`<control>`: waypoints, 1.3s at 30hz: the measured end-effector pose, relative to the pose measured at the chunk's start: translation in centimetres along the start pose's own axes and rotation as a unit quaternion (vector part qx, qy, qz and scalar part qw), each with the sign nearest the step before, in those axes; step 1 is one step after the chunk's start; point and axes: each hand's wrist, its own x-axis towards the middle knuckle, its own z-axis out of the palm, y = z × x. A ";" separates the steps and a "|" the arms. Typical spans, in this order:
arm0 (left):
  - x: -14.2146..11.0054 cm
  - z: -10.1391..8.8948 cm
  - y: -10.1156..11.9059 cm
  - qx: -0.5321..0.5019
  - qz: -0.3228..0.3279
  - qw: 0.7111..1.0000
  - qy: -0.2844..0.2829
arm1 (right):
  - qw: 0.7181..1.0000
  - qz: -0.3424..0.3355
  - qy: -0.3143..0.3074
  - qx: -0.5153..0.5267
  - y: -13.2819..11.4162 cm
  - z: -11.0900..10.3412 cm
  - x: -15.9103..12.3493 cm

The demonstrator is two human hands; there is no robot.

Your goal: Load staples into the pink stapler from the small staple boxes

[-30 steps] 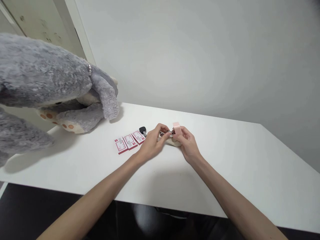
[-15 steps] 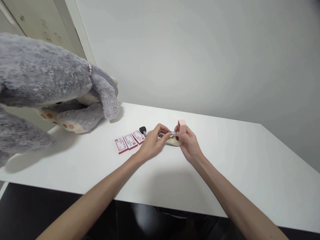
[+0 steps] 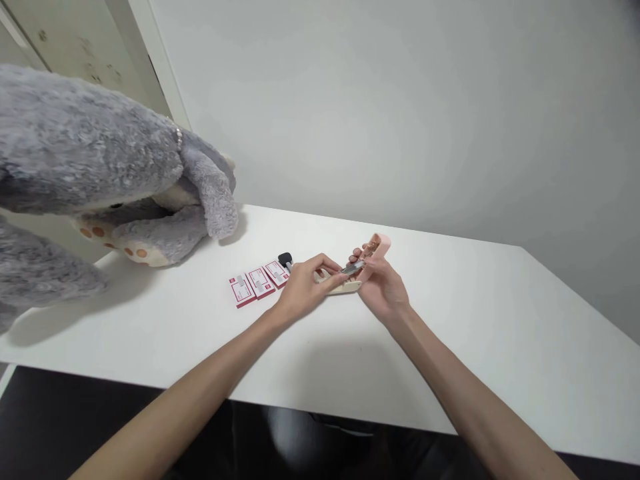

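Note:
A pink and cream stapler (image 3: 367,257) lies on the white table (image 3: 450,347), its pink top swung up and back. My right hand (image 3: 383,287) is closed around the stapler's top and rear. My left hand (image 3: 307,287) pinches the front of the metal staple channel and presses on the cream base. Three small red-and-white staple boxes (image 3: 257,283) lie in a row just left of my left hand. A small black and silver object (image 3: 286,260) sits beside them.
A large grey plush toy (image 3: 100,180) takes up the table's far left, its paws resting on the surface. A grey wall stands behind the table. The near table edge runs across the bottom, with dark floor below.
The stapler's pink top has swung further up and back to the right. My right hand has followed it slightly; my left hand has stayed on the front end.

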 end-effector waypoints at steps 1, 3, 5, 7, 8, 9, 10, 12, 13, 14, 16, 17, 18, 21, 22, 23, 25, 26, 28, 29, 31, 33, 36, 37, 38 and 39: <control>0.0 0.0 0.1 0.006 -0.001 1.000 -0.003 | 1.000 0.003 -0.002 0.010 0.0 0.0 0.0; 0.0 0.1 0.2 0.010 0.000 1.000 -0.009 | 1.000 0.015 -0.001 0.023 -0.1 0.0 0.0; 0.0 0.1 0.3 0.009 0.008 1.000 -0.010 | 0.999 0.023 0.006 0.025 -0.2 0.0 0.0; 0.1 0.1 0.3 0.023 0.022 0.999 -0.010 | 0.999 0.022 0.015 0.017 -0.2 0.1 0.0; 0.1 0.2 0.2 0.036 0.032 0.999 -0.011 | 1.000 0.020 0.021 0.010 -0.3 0.1 0.1; 0.1 0.2 0.0 0.052 0.042 0.998 -0.014 | 0.999 0.019 0.026 0.002 -0.3 0.1 0.1; 0.1 0.2 -0.1 0.071 0.052 0.996 -0.019 | 0.999 0.018 0.030 -0.005 -0.4 0.1 0.1; 0.0 0.3 -0.6 0.110 0.069 0.991 -0.036 | 0.999 0.014 0.035 -0.017 -0.5 0.0 0.2; 0.0 0.4 -0.8 0.129 0.075 0.988 -0.045 | 0.999 0.010 0.036 -0.020 -0.5 0.0 0.2; 0.0 0.5 -1.1 0.146 0.080 0.985 -0.053 | 0.999 0.006 0.036 -0.021 -0.6 -0.1 0.3; 0.0 0.6 -1.4 0.172 0.086 0.979 -0.067 | 0.999 -0.006 0.038 -0.018 -0.7 -0.2 0.4; 0.0 0.6 -1.6 0.179 0.087 0.977 -0.072 | 0.999 -0.010 0.040 -0.012 -0.7 -0.3 0.5; 0.0 0.6 -1.6 0.182 0.087 0.976 -0.076 | 0.999 -0.013 0.042 -0.004 -0.8 -0.4 0.5; 0.0 0.5 -1.7 0.184 0.080 0.976 -0.078 | 0.998 -0.018 0.059 0.011 -0.9 -0.8 0.9; 0.0 0.5 -1.8 0.185 0.077 0.977 -0.077 | 0.998 -0.017 0.067 0.012 -0.9 -0.9 1.0; 0.1 0.5 -1.8 0.186 0.074 0.977 -0.077 | 0.997 -0.018 0.076 0.010 -0.9 -1.0 1.1; 0.1 0.4 -1.9 0.188 0.072 0.977 -0.077 | 0.995 -0.023 0.094 0.000 -1.0 -1.3 1.2; 0.1 0.4 -2.0 0.189 0.074 0.976 -0.077 | 0.994 -0.026 0.103 -0.006 -1.1 -1.5 1.3; 0.1 0.4 -2.1 0.194 0.079 0.975 -0.079 | 0.992 -0.033 0.124 -0.014 -1.3 -1.8 1.5; 0.1 0.4 -2.2 0.198 0.080 0.974 -0.079 | 0.990 -0.037 0.136 -0.012 -1.4 -2.1 1.6; 0.1 0.4 -2.2 0.207 0.080 0.972 -0.078 | 0.986 -0.048 0.161 -0.008 -1.6 -2.6 1.9; 0.0 0.4 -2.1 0.218 0.083 0.969 -0.075 | 0.980 -0.066 0.187 -0.020 -1.9 -3.3 2.2; -0.1 0.3 -1.8 0.232 0.099 0.965 -0.069 | 0.964 -0.094 0.232 -0.088 -2.1 -4.6 2.8; -0.1 0.2 -1.7 0.235 0.104 0.964 -0.068 | 0.956 -0.103 0.249 -0.116 -2.2 -5.0 2.9; -0.1 0.2 -1.6 0.239 0.107 0.963 -0.067 | 0.946 -0.112 0.267 -0.143 -2.2 -5.4 3.1; -0.2 0.1 -1.5 0.243 0.109 0.962 -0.066 | 0.936 -0.122 0.284 -0.168 -2.2 -5.7 3.1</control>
